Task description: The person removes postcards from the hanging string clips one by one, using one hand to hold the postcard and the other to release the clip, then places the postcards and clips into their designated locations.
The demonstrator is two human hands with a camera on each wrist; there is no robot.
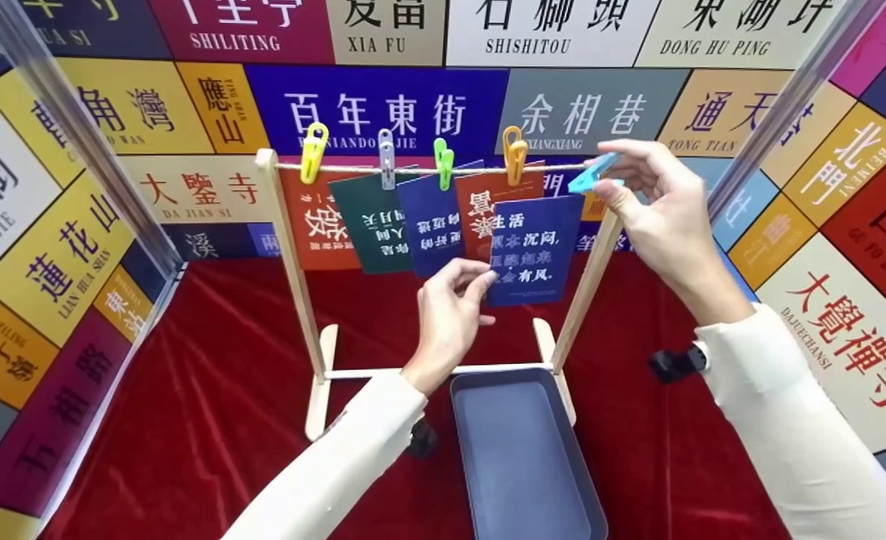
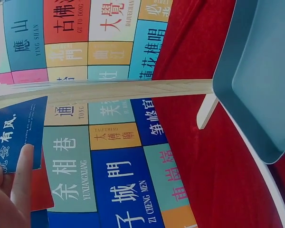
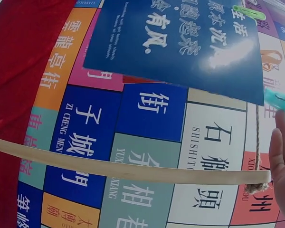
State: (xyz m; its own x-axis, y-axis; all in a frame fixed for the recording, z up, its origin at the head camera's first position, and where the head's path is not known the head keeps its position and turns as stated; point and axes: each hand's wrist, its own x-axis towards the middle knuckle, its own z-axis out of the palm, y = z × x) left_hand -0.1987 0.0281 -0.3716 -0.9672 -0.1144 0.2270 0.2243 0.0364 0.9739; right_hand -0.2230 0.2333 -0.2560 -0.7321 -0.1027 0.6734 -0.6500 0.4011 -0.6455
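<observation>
My left hand [image 1: 446, 315] pinches the left edge of a dark blue card [image 1: 540, 247] with white writing. In the left wrist view, one finger [image 2: 23, 173] lies along that card's lower part. Up at the right end of the rope [image 1: 563, 168], my right hand [image 1: 660, 199] pinches a light blue clothespin [image 1: 589, 178] between thumb and fingers. The clothespin overlaps the rope, right by the card's top right corner; the right wrist view shows the clothespin [image 3: 278, 100] at that corner too. Whether its jaws grip the card I cannot tell.
A wooden stand [image 1: 296, 277] holds the rope. From it hang a red card [image 1: 322, 225], a green card [image 1: 371, 232], another blue card [image 1: 431, 225] and an orange-red card [image 1: 476, 187], under yellow, grey, green and orange clothespins. A grey tray [image 1: 525, 450] lies on red cloth [image 1: 210, 360] in front.
</observation>
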